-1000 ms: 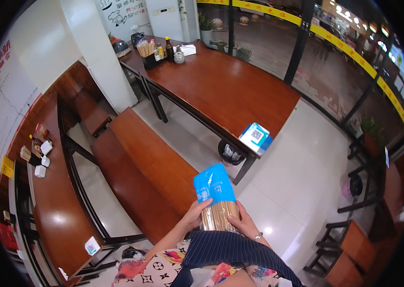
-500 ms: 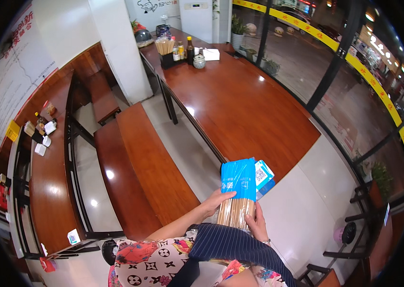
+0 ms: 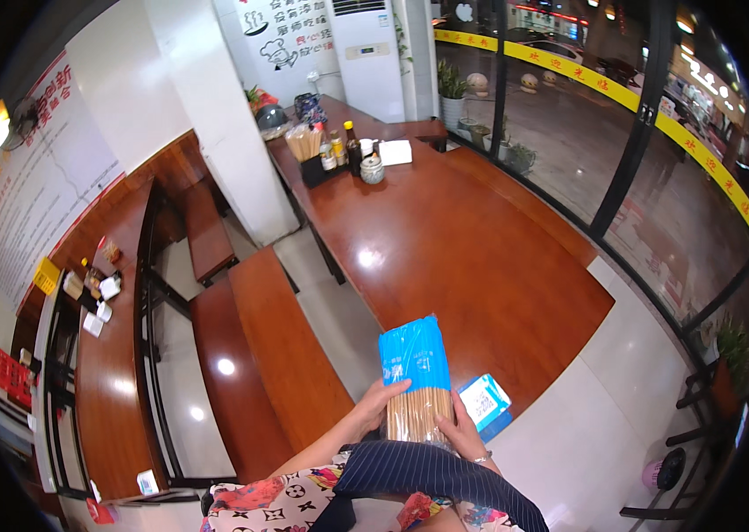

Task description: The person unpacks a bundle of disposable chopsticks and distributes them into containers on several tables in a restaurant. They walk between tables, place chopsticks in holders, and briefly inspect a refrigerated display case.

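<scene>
From the left of two wide fisheye cameras worn on a person's head, the view looks down and forward across the counter (image 3: 490, 257), close above the left hand (image 3: 382, 402) at 6 o'clock and right hand (image 3: 460, 432) at 5, reaching the farther glass front (image 3: 628, 168) at 2, straight lines bending outward.

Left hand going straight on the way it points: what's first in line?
The left hand would first meet the packet of sticks it already grips. Past that, the line seems to run over the wooden table; the hand's height above it is unclear.
</scene>
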Action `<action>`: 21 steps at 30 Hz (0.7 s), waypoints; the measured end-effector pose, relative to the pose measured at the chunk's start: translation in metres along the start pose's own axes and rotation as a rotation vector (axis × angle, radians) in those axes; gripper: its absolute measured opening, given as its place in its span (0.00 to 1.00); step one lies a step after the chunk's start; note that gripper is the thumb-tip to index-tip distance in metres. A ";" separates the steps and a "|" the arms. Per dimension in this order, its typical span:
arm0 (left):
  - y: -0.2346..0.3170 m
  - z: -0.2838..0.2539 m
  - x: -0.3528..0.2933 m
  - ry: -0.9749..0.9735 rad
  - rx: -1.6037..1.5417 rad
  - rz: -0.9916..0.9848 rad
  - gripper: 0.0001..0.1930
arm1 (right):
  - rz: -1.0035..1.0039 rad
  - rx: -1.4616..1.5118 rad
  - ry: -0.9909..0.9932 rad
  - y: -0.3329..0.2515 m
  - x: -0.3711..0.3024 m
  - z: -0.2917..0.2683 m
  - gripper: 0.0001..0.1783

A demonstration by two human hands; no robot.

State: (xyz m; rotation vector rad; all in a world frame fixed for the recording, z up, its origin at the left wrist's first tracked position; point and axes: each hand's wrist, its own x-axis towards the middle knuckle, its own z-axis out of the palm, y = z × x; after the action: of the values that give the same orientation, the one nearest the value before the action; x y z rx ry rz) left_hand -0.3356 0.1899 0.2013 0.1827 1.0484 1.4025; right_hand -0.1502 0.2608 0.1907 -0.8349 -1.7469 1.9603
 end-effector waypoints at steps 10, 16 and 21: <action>0.109 -0.050 0.149 -0.025 0.067 0.047 0.20 | 0.038 0.002 0.235 -0.004 0.166 0.017 0.36; 0.215 -0.077 0.206 0.016 0.348 0.131 0.26 | -0.045 -0.284 0.333 -0.004 0.285 0.058 0.32; 0.227 -0.093 0.259 -0.224 0.586 0.100 0.29 | 0.040 -0.600 0.570 0.019 0.320 0.067 0.42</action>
State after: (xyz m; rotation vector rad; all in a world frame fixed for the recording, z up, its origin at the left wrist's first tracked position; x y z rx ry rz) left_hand -0.6051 0.4211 0.1738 0.8103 1.2481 1.0963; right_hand -0.4315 0.4116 0.1192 -1.4544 -1.9472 1.0335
